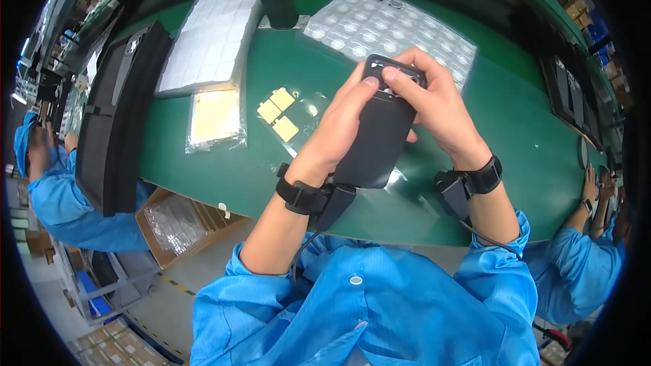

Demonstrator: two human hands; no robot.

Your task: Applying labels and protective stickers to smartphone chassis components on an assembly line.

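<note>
A black, phone-shaped slab [374, 142] with rounded corners is held up over the green table, its far end tilted away from me. My left hand [339, 122] grips its left side, the thumb resting on the upper end. From the right, my right hand [439, 98] wraps the same end, and its thumb presses near round, lens-like details there. The thumbs partly cover those details. Just left of my left hand lie several small yellow square pads [285, 129] on a clear sheet. Beyond both hands is a clear plastic tray [327, 26] with round pockets.
White blister trays [215, 30] are stacked at the back left, by a bagged yellow pack [215, 116]. Black trays stand at the left [102, 142] and right [573, 98]. A cardboard box [152, 227] sits below the table's left edge. People in blue work on both sides.
</note>
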